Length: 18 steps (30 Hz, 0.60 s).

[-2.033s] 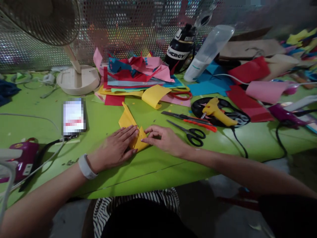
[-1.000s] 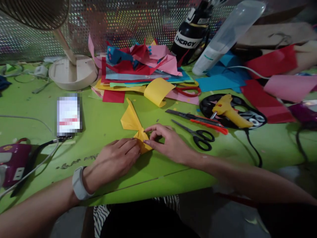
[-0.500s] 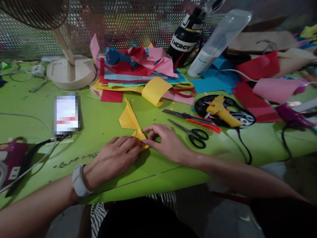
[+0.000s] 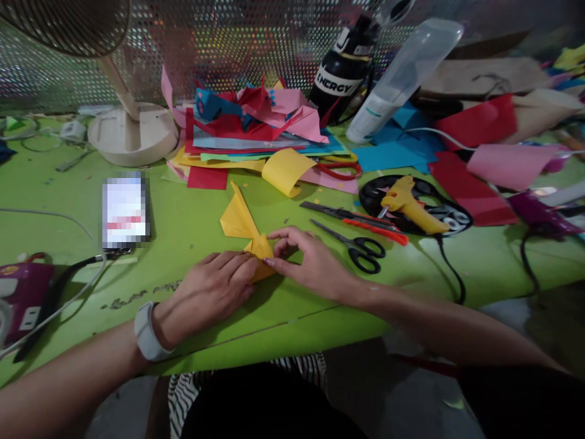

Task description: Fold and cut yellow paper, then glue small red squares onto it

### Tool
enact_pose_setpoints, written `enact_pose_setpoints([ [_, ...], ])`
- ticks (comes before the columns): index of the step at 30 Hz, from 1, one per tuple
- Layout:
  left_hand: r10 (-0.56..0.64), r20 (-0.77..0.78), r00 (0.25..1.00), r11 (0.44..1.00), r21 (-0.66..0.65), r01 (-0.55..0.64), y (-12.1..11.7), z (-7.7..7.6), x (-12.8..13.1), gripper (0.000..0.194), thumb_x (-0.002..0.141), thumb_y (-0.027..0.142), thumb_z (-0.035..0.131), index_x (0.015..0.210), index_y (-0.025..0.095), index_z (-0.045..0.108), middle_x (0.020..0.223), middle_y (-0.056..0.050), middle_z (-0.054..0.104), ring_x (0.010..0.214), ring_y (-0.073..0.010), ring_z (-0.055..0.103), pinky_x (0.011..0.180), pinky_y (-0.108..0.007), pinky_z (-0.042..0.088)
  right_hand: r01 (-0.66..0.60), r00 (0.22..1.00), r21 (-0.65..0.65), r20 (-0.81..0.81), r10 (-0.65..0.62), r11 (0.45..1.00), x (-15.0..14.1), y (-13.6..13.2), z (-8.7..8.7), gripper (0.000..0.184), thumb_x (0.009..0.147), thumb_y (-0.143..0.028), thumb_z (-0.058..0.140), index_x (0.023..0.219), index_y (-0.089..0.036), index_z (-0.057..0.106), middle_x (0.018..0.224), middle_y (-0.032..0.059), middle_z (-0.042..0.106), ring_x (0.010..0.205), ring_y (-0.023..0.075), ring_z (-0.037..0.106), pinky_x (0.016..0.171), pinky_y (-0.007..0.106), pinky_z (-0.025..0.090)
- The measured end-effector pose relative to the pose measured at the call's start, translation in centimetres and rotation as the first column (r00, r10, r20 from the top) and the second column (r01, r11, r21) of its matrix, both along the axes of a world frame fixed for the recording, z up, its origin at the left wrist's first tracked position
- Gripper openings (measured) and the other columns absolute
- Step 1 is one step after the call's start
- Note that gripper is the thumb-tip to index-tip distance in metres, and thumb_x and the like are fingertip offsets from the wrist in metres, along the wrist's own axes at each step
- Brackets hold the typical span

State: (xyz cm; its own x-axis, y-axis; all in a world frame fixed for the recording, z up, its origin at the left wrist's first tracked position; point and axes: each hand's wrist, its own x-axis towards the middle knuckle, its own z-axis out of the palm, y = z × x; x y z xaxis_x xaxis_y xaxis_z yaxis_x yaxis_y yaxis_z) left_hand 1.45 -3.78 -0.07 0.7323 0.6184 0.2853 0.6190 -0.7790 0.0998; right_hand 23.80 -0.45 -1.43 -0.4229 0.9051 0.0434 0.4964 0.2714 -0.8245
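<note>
A folded yellow paper (image 4: pixel 240 218) lies on the green table, a pointed flap and a narrow strip sticking out away from me. My left hand (image 4: pixel 219 280), with a grey band at the wrist, is closed over its near left part, fingers together and pressing it to the table. At the near right edge, my right hand (image 4: pixel 311 263) pinches the paper between thumb and fingers. A raised fold shows between the two hands; the parts beneath my left fingers are hidden. Black-handled scissors (image 4: pixel 363 251) lie to the right of my right hand, beside a box cutter (image 4: pixel 338 211).
Coloured paper sheets (image 4: pixel 256 161) are stacked at the back, near a black bottle (image 4: pixel 338 76) and a fan base (image 4: pixel 132 137). A yellow glue gun (image 4: pixel 409 204) rests on a black tray at right. A phone (image 4: pixel 124 210) and cables lie at left.
A fold of the yellow paper between my hands has risen and bulges more. My right fingers have shifted very slightly; my left hand stays pressed in place.
</note>
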Motion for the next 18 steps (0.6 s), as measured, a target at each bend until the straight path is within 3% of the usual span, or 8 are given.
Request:
enact_pose_setpoints([
  [3, 0.03, 0.015, 0.999, 0.999, -0.019, -0.03, 0.0, -0.1, 0.0, 0.02, 0.099, 0.028, 0.046, 0.109, 0.014, 0.055, 0.1, -0.009, 0.069, 0.092, -0.0192, 0.066, 0.077, -0.032, 0.056, -0.074, 0.993, -0.136, -0.105, 0.06, 0.988, 0.4, 0.3, 0.4, 0.042, 0.08, -0.042, 0.073, 0.113, -0.021, 0.058, 0.088, 0.0027, 0.07, 0.082, 0.0184, 0.065, 0.076, 0.034, 0.05],
  [7, -0.003, -0.037, 0.999, 1.0, 0.026, 0.004, 0.1, -0.3, 0.1, 0.019, 0.099, 0.031, 0.047, 0.103, 0.015, 0.057, 0.099, -0.007, 0.068, 0.09, -0.0184, 0.065, 0.074, -0.031, 0.054, -0.197, 0.98, -0.119, -0.005, 0.198, 0.973, 1.0, 0.9, 0.8, 0.029, 0.082, -0.048, 0.07, 0.082, -0.02, 0.067, 0.082, 0.0023, 0.07, 0.079, 0.0173, 0.063, 0.074, 0.032, 0.048],
  [11, 0.006, -0.081, 0.997, 0.998, 0.067, 0.0, 0.1, -0.4, 0.1, 0.019, 0.099, 0.031, 0.047, 0.099, 0.016, 0.057, 0.096, -0.006, 0.068, 0.086, -0.0188, 0.063, 0.07, -0.03, 0.052, -0.251, 0.968, -0.106, -0.009, 0.251, 0.962, 1.5, 0.8, 0.7, 0.031, 0.087, -0.049, 0.064, 0.079, -0.02, 0.069, 0.076, 0.0005, 0.068, 0.072, 0.0151, 0.061, 0.068, 0.029, 0.047],
  [14, 0.003, -0.101, 0.995, 0.998, 0.07, 0.004, 0.1, -0.6, 0.2, 0.017, 0.099, 0.026, 0.044, 0.098, 0.016, 0.057, 0.095, -0.006, 0.067, 0.081, -0.0185, 0.063, 0.067, -0.031, 0.051, -0.283, 0.959, 0.098, 0.015, 0.283, 0.954, 1.9, 0.0, 0.2, 0.024, 0.091, -0.042, 0.064, 0.082, -0.021, 0.071, 0.081, 0.0017, 0.072, 0.076, 0.0159, 0.063, 0.073, 0.032, 0.047],
  [18, -0.001, -0.108, 0.994, 0.996, 0.089, 0.01, 0.0, -0.9, 0.3, 0.016, 0.098, 0.021, 0.042, 0.097, 0.016, 0.057, 0.094, -0.006, 0.067, 0.079, -0.018, 0.062, 0.067, -0.031, 0.049, -0.355, 0.933, 0.421, 0.111, 0.341, 0.835, 2.6, -0.9, -0.8, 0.014, 0.095, -0.025, 0.058, 0.095, -0.021, 0.071, 0.091, 0.0043, 0.075, 0.08, 0.0169, 0.065, 0.075, 0.034, 0.044],
])
